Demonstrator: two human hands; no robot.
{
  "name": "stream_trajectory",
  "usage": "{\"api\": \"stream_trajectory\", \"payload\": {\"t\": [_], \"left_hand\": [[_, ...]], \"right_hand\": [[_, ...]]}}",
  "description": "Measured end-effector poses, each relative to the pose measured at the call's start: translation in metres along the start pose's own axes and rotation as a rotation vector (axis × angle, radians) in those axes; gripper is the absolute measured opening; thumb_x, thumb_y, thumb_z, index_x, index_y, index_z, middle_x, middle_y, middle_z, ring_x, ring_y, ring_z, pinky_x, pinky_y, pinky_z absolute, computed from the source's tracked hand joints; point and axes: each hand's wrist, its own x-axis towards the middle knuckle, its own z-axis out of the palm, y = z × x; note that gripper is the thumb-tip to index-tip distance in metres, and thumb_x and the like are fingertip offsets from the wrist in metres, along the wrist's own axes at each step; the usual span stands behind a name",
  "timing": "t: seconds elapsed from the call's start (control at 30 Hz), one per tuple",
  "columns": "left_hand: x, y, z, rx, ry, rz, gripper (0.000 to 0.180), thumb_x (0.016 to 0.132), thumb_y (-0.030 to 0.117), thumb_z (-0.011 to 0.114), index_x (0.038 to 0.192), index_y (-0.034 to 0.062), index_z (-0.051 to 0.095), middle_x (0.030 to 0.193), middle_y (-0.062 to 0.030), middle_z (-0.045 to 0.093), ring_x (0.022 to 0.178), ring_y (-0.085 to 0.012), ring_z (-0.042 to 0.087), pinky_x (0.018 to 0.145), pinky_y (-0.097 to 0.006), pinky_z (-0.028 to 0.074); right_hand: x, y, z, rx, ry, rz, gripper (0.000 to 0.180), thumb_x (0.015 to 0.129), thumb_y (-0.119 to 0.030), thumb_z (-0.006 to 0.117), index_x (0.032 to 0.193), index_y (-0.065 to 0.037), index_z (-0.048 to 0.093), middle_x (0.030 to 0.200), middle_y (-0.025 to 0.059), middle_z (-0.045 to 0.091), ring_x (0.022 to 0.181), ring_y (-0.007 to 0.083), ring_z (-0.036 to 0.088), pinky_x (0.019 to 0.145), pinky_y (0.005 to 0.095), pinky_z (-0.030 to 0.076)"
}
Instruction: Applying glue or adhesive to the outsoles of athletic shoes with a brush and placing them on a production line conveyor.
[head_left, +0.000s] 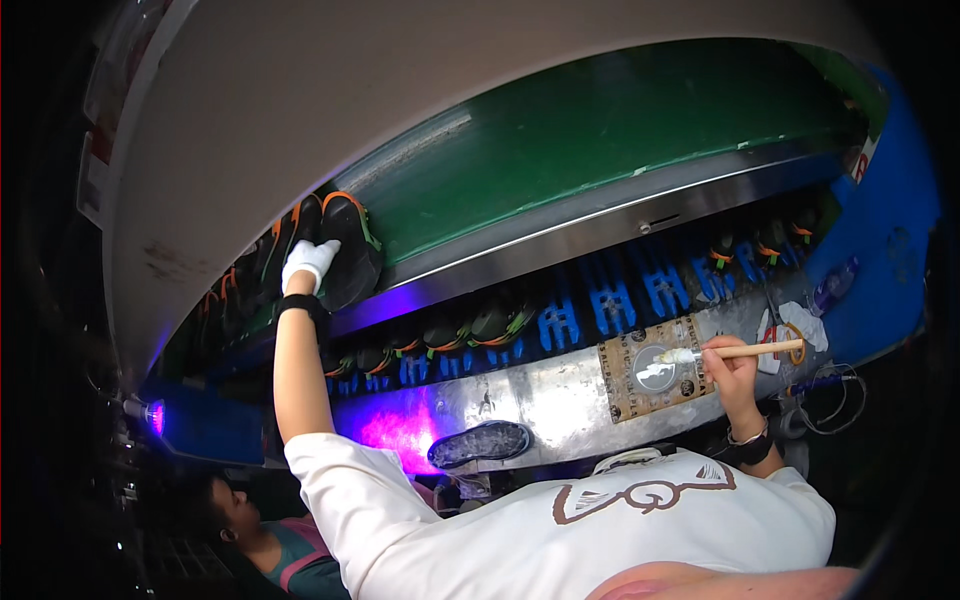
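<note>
At the far left, my left hand (311, 263), in a white glove, reaches to the green conveyor belt (560, 150). Its fingers are closed at the edge of a black shoe (352, 255) with orange and green trim; part of the grip is hidden. My bare right hand (735, 375) grips a brush (758, 349) by its wooden handle. The white-smeared bristles are over a small round dish (655, 378) holding white paste. Under the dish lies a printed brown cardboard sheet (632, 401). A dark shoe sole (480, 445) rests on the metal bench, nearer my body.
Several black shoes (490, 325) and blue racks (610, 305) line the shelf below the belt. Orange-handled scissors (795, 345), a purple bottle (835, 285) and a cable (845, 395) lie at the bench's (575, 400) right end. Another person (270, 540) is at lower left.
</note>
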Motion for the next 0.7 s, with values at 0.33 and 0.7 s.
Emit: {"api": "stream_trajectory", "payload": {"t": [0.33, 0.7], "left_hand": [[-0.072, 0.062, 0.025, -1.509, -0.363, -0.192, 0.026, 0.073, 0.011, 0.061, 0.095, -0.0022, 0.059, 0.089, -0.0116, 0.062, 0.077, -0.0248, 0.06, 0.076, -0.036, 0.047], [-0.301, 0.099, 0.092, -2.481, -0.78, -0.132, 0.062, 0.07, 0.037, 0.056, 0.121, 0.0038, 0.041, 0.113, -0.0222, 0.049, 0.107, -0.0389, 0.046, 0.088, -0.049, 0.04]], "right_hand": [[0.011, 0.003, -0.06, 0.041, 0.006, 0.003, 0.008, 0.08, -0.003, 0.055, 0.087, 0.001, 0.053, 0.068, 0.0014, 0.049, 0.053, 0.004, 0.043, 0.047, 0.0158, 0.035], [0.036, 0.016, -0.08, -0.03, -0.195, 0.155, 0.011, 0.08, -0.004, 0.056, 0.09, 0.001, 0.053, 0.069, 0.0024, 0.051, 0.055, 0.0045, 0.044, 0.048, 0.0161, 0.036]]}}
